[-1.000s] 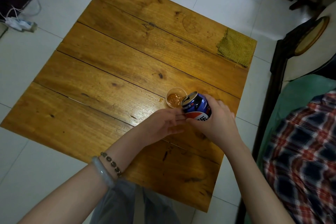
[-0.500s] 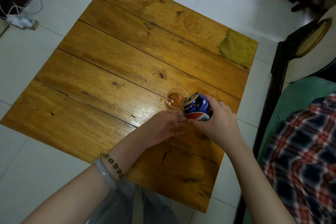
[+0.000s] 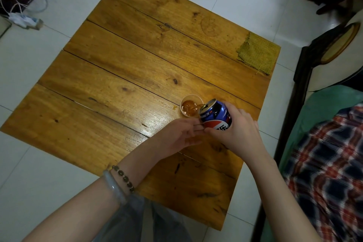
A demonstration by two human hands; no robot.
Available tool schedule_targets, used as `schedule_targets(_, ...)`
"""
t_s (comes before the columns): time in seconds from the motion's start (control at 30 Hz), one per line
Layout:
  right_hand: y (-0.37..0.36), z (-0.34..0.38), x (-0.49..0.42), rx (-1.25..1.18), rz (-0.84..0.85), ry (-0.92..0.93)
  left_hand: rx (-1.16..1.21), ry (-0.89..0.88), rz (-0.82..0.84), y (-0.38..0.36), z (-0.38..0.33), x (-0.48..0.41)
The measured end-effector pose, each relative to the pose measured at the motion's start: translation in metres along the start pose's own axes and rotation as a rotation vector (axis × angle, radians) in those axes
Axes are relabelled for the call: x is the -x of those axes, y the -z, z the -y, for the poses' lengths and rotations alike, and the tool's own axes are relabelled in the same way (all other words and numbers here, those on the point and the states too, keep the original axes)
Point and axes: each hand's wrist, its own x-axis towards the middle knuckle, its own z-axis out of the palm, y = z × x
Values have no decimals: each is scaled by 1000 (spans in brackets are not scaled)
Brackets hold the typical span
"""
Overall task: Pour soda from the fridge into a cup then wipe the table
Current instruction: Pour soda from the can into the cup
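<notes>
Left wrist: one smooth, pale grey-white bangle; just beside it, one bracelet of dark round beads. Forearms bare. Lap: pale grey garment.

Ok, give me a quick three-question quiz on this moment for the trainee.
1. True or false: the soda can stands upright on the table.
2. Which hand grips the soda can: the left hand or the right hand?
3. The woven cloth lies: A) under the cup; B) at the table's far right corner; C) in the left hand.
Key: 1 false, it is tilted toward the cup. 2 right hand. 3 B.
</notes>
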Motion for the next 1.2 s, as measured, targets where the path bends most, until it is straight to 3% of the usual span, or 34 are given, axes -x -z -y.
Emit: schedule_targets(1.2,7,3,0,45,0,34,55,-22,-4,0,1,1)
